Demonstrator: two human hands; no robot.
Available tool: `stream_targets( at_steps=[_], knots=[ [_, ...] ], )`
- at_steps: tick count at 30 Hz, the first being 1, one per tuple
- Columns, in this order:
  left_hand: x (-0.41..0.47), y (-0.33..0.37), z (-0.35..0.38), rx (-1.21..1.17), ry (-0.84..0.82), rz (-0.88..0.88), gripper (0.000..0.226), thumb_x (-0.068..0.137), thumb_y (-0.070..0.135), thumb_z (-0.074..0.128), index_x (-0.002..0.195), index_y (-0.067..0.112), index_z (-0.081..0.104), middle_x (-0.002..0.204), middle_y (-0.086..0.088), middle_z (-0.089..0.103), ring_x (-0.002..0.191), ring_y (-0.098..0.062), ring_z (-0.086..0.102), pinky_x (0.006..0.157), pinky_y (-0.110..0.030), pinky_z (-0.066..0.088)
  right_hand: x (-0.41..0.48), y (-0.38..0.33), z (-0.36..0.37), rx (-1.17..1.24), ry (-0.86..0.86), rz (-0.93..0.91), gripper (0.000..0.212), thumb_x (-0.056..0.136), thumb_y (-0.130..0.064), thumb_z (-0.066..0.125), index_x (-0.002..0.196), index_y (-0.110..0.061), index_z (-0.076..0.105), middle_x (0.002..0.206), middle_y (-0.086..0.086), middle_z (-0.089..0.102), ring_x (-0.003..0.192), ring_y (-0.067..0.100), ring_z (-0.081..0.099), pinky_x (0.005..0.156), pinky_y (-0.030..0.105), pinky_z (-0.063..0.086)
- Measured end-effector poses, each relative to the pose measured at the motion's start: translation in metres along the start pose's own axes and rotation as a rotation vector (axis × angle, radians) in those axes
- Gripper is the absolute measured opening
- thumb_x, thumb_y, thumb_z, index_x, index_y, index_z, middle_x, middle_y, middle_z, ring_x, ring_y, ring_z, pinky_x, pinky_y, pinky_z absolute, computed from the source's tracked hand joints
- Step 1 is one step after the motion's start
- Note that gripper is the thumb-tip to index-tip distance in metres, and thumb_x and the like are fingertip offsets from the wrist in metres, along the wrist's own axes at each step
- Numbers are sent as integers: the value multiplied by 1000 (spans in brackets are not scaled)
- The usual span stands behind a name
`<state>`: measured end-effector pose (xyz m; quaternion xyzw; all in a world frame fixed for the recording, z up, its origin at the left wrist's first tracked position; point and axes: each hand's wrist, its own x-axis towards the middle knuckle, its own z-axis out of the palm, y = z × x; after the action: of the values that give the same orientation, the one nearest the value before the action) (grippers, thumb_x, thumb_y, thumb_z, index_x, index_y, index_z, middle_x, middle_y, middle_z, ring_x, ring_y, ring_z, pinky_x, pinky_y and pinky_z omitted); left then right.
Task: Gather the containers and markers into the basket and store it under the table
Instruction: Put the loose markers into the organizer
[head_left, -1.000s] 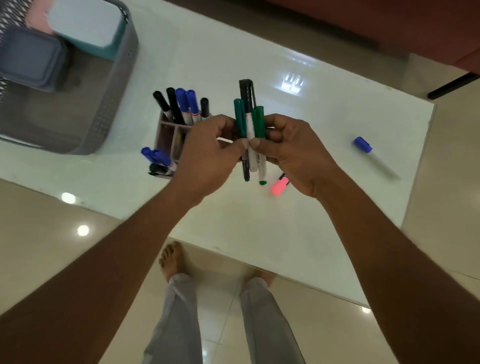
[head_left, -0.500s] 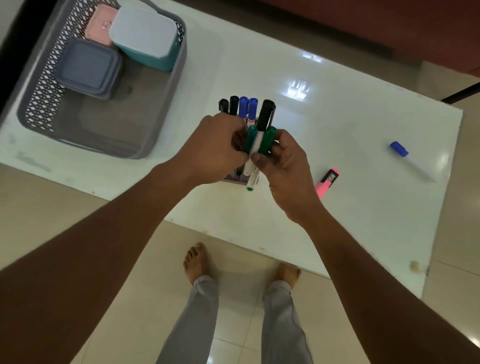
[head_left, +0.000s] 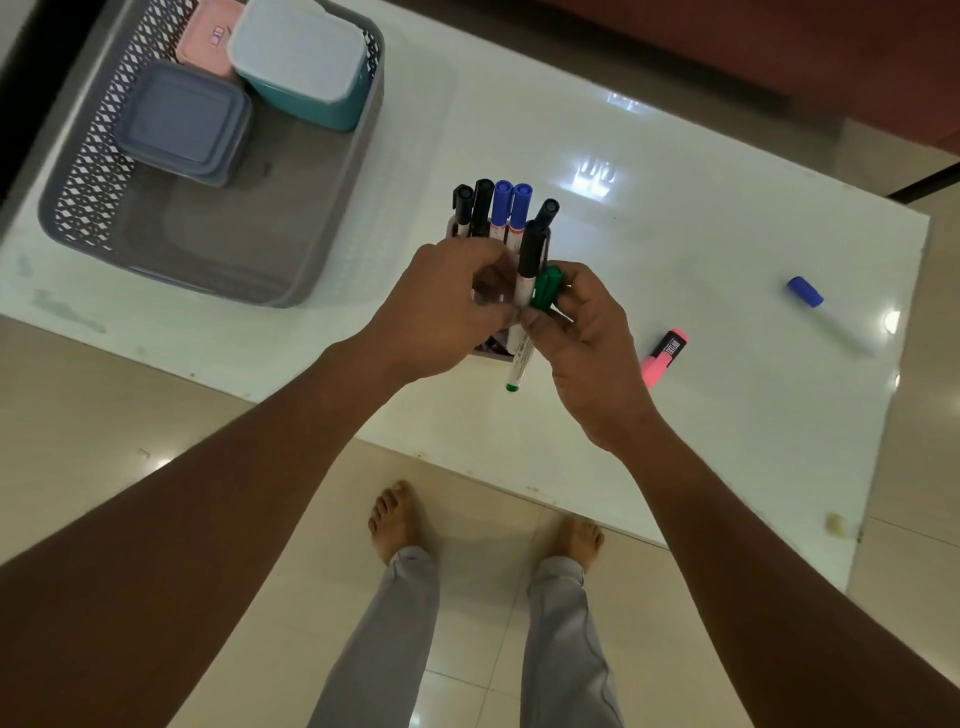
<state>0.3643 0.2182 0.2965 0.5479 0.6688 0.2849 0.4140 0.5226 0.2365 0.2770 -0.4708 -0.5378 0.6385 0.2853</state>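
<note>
While both hands meet over the holder (head_left: 489, 349), we judge the step in hand to be dropping a bundle (head_left: 525, 287) of markers into it. The left hand (head_left: 447, 312) and the right hand (head_left: 592, 343) both pinch that bundle, fingers curled round it: 1 black-capped marker standing tallest and green ones beside it, tips down, just above the holder's near edge. The holder stands on the table (head_left: 675, 218), near the basket (head_left: 332, 249) but outside it, with 5 markers (head_left: 501, 200) upright at its far side.

To do this well, we would square the tips first, aim them at a free compartment, and let go only once they are inside the rim; a loose release could tip the light holder or scatter markers. How the compartments lie is hidden by the hands.

In the basket we count 3 containers (head_left: 182, 119), packed at its far end, leaving room for the holder. A pink highlighter (head_left: 665, 358) and a blue marker (head_left: 826, 317) lie on the table to the right, well apart from the basket; they need gathering before the basket goes under the table.
</note>
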Motion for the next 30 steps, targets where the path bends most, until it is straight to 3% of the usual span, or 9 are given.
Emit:
stream_targets(
  at_steps=[5,10,12,14,17,21,30],
  knots=[
    [-2,-3,-2,-24,34,19,22,81,14,74,102,15,69,93,4,73,83,-3,66,76,-8,50,-3,-2,-4,7,0,17,36,94,7,55,128,-2,56,124,11,65,112,20,66,88,24,53],
    [-8,-9,5,38,42,18,22,80,15,74,97,27,67,75,23,62,70,11,58,62,1,40,-7,-4,-3,-55,87,-11,33,91,3,60,123,-7,61,115,0,70,99,11,71,87,20,53],
    [-9,-16,12,104,24,-11,22,80,16,74,99,24,67,81,22,61,74,4,60,68,-8,46,-10,-5,-4,-66,121,-25,30,91,2,61,118,-10,63,107,-16,71,96,7,71,83,17,52],
    [-10,-20,16,171,19,-9,25,78,14,74,101,21,66,95,10,64,85,-8,60,76,-22,51,-13,-6,-4,-64,150,-40,28,90,3,60,114,-11,63,100,-24,70,94,3,70,81,14,51],
    [-13,-23,16,287,29,21,35,74,13,76,106,21,63,103,7,57,98,-13,50,81,-26,46,-16,-8,-5,-53,182,-37,27,90,4,60,113,-9,62,107,-12,67,97,13,71,86,21,54],
    [-17,-25,10,459,2,-6,31,75,12,74,103,19,62,111,-2,62,104,-20,54,87,-37,51,-15,-15,-4,-41,241,-78,20,89,0,64,107,-11,64,104,-1,66,100,26,69,91,33,56],
    [-9,-14,14,717,-69,45,29,84,21,66,113,19,68,117,-2,63,116,-24,49,90,-40,48,-10,-17,6,-111,318,-172,23,88,6,63,107,-7,64,95,-7,65,92,8,63,92,24,53]
  ],
)
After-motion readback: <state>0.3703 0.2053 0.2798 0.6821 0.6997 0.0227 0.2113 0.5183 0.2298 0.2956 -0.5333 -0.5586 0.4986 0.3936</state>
